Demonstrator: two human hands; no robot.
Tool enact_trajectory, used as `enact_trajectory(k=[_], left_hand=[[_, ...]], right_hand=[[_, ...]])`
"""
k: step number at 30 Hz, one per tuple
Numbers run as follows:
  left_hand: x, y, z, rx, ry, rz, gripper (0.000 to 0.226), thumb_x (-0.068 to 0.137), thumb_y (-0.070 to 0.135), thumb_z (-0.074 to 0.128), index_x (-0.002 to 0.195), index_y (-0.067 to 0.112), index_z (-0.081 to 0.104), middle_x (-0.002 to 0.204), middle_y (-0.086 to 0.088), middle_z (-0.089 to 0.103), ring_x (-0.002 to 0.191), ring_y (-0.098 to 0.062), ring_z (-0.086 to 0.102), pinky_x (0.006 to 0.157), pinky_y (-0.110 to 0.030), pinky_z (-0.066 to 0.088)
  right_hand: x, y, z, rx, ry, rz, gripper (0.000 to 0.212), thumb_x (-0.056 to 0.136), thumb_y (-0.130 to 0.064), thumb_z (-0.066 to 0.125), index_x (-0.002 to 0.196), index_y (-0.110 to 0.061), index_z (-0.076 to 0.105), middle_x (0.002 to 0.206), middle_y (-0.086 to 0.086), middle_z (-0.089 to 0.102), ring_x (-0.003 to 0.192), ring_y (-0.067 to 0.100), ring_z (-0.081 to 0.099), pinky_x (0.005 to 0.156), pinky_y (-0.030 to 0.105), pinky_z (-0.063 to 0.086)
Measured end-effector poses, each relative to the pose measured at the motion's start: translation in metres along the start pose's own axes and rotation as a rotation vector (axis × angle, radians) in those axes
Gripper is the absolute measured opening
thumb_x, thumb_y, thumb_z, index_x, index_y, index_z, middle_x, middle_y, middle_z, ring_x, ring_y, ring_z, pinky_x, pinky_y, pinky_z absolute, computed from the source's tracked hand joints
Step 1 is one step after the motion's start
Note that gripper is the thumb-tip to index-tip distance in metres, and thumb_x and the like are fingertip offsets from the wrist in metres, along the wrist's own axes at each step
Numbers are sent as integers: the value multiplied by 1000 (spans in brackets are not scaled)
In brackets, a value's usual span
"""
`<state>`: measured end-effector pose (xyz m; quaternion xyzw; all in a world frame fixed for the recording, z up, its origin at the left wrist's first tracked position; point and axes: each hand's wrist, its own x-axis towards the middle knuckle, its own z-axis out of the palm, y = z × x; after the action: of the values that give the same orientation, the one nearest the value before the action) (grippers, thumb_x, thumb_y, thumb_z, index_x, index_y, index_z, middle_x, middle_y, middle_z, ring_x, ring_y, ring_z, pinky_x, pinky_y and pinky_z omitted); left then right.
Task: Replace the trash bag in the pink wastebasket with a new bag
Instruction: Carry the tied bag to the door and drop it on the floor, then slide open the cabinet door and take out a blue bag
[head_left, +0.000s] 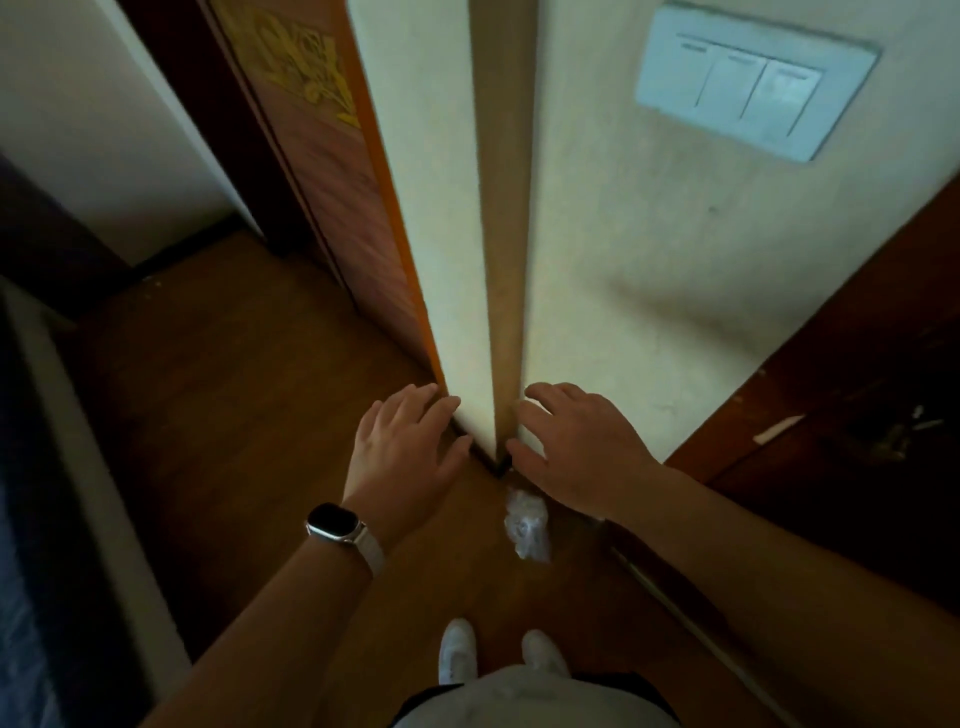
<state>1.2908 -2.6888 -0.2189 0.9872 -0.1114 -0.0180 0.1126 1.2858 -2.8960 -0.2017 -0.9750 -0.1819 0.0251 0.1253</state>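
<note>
A small crumpled clear plastic bag (527, 530) lies on the wooden floor at the foot of a wall corner, just ahead of my white shoes. My left hand (405, 452), with a watch on the wrist, is held out in front of me with relaxed, spread fingers and holds nothing. My right hand (576, 452) hovers beside it, above the bag, fingers also spread and empty. The pink wastebasket is not in view.
A cream wall corner (498, 260) stands straight ahead, with a light switch plate (753, 78) high on the right. A wooden door (332, 171) stands open on the left, a dark wooden door (857, 415) is on the right. Floorboards (234, 415) stretch to the left.
</note>
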Motion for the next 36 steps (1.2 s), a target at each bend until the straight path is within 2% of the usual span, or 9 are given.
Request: enact_trajectory(k=[4, 7, 11, 14, 19, 26, 32, 36], left_hand=[[-25, 0, -27, 16, 64, -128, 49, 97, 51, 40, 143, 34, 40, 154, 3, 38, 145, -19, 27, 118, -45, 18], [-60, -13, -48, 53, 135, -227, 49, 98, 51, 40, 143, 34, 41, 154, 3, 39, 146, -18, 26, 119, -43, 15], [-122, -38, -75, 159, 211, -337, 47, 96, 51, 43, 138, 31, 49, 146, 0, 50, 141, -24, 38, 115, -47, 25], [-174, -61, -92, 210, 255, -420, 46, 97, 51, 40, 135, 28, 53, 142, -1, 54, 137, -26, 44, 111, -51, 33], [-279, -107, -108, 242, 323, -600, 47, 97, 54, 40, 138, 32, 47, 145, 2, 49, 139, -22, 39, 114, -48, 31], [-463, -180, -118, 250, 489, -792, 42, 94, 47, 45, 128, 25, 56, 135, -2, 57, 128, -22, 48, 107, -44, 36], [-626, -228, -120, 298, 546, -1002, 39, 93, 44, 53, 125, 25, 59, 131, -3, 59, 125, -24, 51, 104, -42, 36], [-712, -238, -124, 351, 614, -1034, 38, 91, 43, 58, 124, 25, 59, 130, -3, 60, 123, -24, 53, 103, -44, 40]], right_hand=[[11, -15, -12, -11, 25, -131, 47, 93, -52, 34, 123, -23, 56, 126, 3, 59, 109, 24, 57, 87, 40, 48], [22, -47, -15, 2, 6, -262, 49, 94, -56, 34, 130, -27, 50, 137, 1, 53, 122, 23, 50, 97, 41, 42], [30, -110, -19, 16, -29, -476, 52, 97, -57, 31, 138, -28, 44, 147, 0, 43, 132, 22, 40, 106, 40, 34], [27, -167, -22, 19, -19, -661, 49, 98, -51, 33, 135, -22, 49, 142, 4, 48, 129, 24, 44, 101, 39, 38], [6, -270, -15, -11, 5, -891, 48, 98, -52, 31, 132, -23, 48, 137, 4, 52, 126, 23, 47, 98, 39, 42], [-56, -449, 31, -1, -42, -1094, 47, 94, -48, 37, 125, -18, 56, 128, 8, 58, 116, 27, 54, 89, 42, 49], [-129, -600, 73, -2, -83, -1278, 51, 92, -51, 36, 127, -18, 55, 131, 9, 56, 118, 27, 52, 92, 44, 45], [-174, -675, 92, 1, -108, -1404, 55, 90, -53, 34, 126, -18, 57, 130, 8, 57, 117, 27, 53, 92, 44, 45]])
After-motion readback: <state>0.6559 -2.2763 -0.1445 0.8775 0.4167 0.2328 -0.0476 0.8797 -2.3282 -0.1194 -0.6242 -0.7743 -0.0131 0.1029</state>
